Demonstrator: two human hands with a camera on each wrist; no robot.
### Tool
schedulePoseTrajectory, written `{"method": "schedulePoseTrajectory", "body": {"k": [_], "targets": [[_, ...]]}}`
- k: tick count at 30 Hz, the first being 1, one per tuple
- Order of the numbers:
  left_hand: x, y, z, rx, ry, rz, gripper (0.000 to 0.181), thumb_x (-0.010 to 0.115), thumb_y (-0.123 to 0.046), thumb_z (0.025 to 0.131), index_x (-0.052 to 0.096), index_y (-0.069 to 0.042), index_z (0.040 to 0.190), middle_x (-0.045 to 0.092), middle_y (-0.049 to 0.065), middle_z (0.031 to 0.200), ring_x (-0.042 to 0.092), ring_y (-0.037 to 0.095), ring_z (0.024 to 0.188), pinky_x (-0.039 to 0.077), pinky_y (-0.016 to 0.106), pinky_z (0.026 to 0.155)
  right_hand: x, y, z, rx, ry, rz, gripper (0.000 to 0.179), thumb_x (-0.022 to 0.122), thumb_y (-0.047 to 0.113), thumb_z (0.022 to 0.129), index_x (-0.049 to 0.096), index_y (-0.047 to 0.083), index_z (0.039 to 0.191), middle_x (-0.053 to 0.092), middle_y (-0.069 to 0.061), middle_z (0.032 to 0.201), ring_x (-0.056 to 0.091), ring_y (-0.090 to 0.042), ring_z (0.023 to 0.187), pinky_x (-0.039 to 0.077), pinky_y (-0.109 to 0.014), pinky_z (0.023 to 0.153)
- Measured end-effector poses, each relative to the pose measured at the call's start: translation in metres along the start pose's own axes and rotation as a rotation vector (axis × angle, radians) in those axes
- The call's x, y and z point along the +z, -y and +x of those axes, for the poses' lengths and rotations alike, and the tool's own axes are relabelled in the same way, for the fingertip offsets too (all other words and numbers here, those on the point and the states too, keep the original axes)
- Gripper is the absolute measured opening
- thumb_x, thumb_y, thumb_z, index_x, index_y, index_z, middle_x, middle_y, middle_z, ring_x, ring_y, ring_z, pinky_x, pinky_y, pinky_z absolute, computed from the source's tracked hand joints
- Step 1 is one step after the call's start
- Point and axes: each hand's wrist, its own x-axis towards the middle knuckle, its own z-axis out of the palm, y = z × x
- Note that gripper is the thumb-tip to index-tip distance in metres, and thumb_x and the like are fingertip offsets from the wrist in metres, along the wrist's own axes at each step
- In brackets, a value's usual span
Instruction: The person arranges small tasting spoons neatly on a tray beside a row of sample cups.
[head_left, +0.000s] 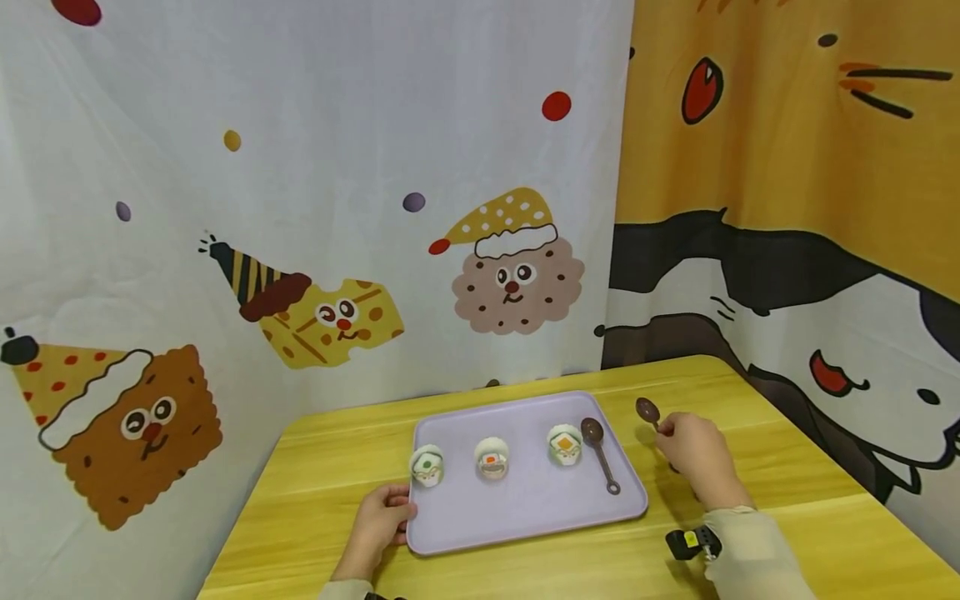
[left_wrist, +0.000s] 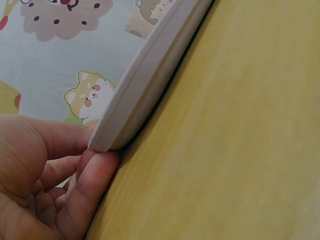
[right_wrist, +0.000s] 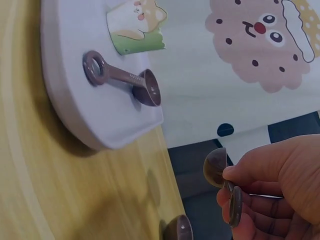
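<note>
My left hand point(head_left: 378, 521) pinches the near left edge of a pale purple tray point(head_left: 517, 508); in the left wrist view, thumb and finger meet at the tray's rim point(left_wrist: 135, 95). To the tray's right, my right hand point(head_left: 697, 462) holds a small brown measuring spoon point(head_left: 647, 409) above the table, its bowl pointing away. Another brown measuring spoon point(head_left: 597, 450) lies on the tray's right side. Three small cartoon-printed cups stand on the tray: a left cup point(head_left: 427, 465), a middle cup point(head_left: 491, 457) and a right cup point(head_left: 564, 444).
One more brown spoon point(right_wrist: 179, 229) lies on the yellow wood-grain table point(head_left: 330, 450) below my right hand, partly cut off in the right wrist view. Behind the table hangs a cartoon-printed curtain point(head_left: 337, 125). A black wrist device point(head_left: 693, 543) sits at my right sleeve.
</note>
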Motion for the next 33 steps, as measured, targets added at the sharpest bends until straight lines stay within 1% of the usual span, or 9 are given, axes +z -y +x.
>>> {"method": "schedulePoseTrajectory", "body": {"k": [5, 10, 14, 18, 21, 27, 33], "targets": [[0.001, 0.001, 0.001, 0.007, -0.005, 0.004, 0.035, 0.069, 0.003, 0.087, 0.060, 0.011, 0.120, 0.061, 0.009, 0.093, 0.059, 0.019, 0.066, 0.056, 0.033, 0.051, 0.003, 0.012, -0.002, 0.007, 0.009, 0.001, 0.012, 0.069, 0.011, 0.089, 0.069, -0.001, 0.090, 0.062, -0.006, 0.071, 0.054, -0.020, 0.060, 0.044, -0.033, 0.051], [0.000, 0.003, 0.000, -0.002, -0.005, 0.012, 0.035, 0.069, 0.003, 0.087, 0.060, 0.010, 0.121, 0.062, 0.010, 0.093, 0.060, 0.019, 0.065, 0.056, 0.033, 0.052, 0.015, 0.028, -0.002, -0.008, 0.005, 0.027, 0.011, 0.069, 0.011, 0.088, 0.070, 0.000, 0.087, 0.062, -0.005, 0.070, 0.054, -0.019, 0.059, 0.044, -0.032, 0.051], [0.001, 0.002, 0.000, -0.013, -0.007, 0.004, 0.037, 0.069, 0.004, 0.086, 0.060, 0.010, 0.121, 0.062, 0.010, 0.094, 0.061, 0.019, 0.066, 0.057, 0.034, 0.052, 0.025, 0.041, -0.001, -0.028, -0.005, 0.048, 0.011, 0.071, 0.012, 0.089, 0.071, 0.002, 0.086, 0.064, -0.005, 0.072, 0.055, -0.018, 0.058, 0.046, -0.031, 0.051], [0.002, 0.002, 0.002, -0.012, -0.004, -0.010, 0.038, 0.069, 0.005, 0.086, 0.059, 0.010, 0.123, 0.061, 0.011, 0.096, 0.061, 0.019, 0.066, 0.057, 0.035, 0.053, 0.032, 0.055, -0.002, -0.038, -0.006, 0.071, 0.008, 0.070, 0.010, 0.089, 0.071, 0.003, 0.087, 0.066, -0.006, 0.076, 0.057, -0.017, 0.059, 0.048, -0.032, 0.051], [0.002, 0.002, 0.003, -0.008, -0.003, -0.009, 0.039, 0.069, 0.005, 0.086, 0.059, 0.010, 0.123, 0.061, 0.011, 0.096, 0.061, 0.019, 0.066, 0.057, 0.035, 0.052, 0.036, 0.064, -0.002, -0.037, 0.005, 0.082, 0.006, 0.069, 0.008, 0.088, 0.071, 0.003, 0.087, 0.067, -0.007, 0.078, 0.058, -0.018, 0.062, 0.049, -0.033, 0.053], [0.002, -0.001, 0.001, -0.005, -0.005, -0.007, 0.038, 0.069, 0.004, 0.086, 0.060, 0.010, 0.122, 0.061, 0.011, 0.095, 0.061, 0.019, 0.065, 0.057, 0.035, 0.052, 0.047, 0.082, -0.003, -0.058, -0.014, 0.063, 0.004, 0.071, 0.009, 0.086, 0.071, 0.005, 0.085, 0.067, -0.006, 0.078, 0.058, -0.020, 0.068, 0.052, -0.036, 0.061], [0.002, 0.001, 0.001, -0.004, -0.001, -0.015, 0.038, 0.069, 0.004, 0.086, 0.059, 0.010, 0.122, 0.061, 0.011, 0.095, 0.061, 0.019, 0.066, 0.057, 0.034, 0.052, 0.058, 0.098, -0.005, -0.067, -0.008, 0.113, 0.006, 0.074, 0.009, 0.087, 0.070, 0.005, 0.083, 0.065, -0.005, 0.075, 0.057, -0.018, 0.063, 0.050, -0.030, 0.054]]}}
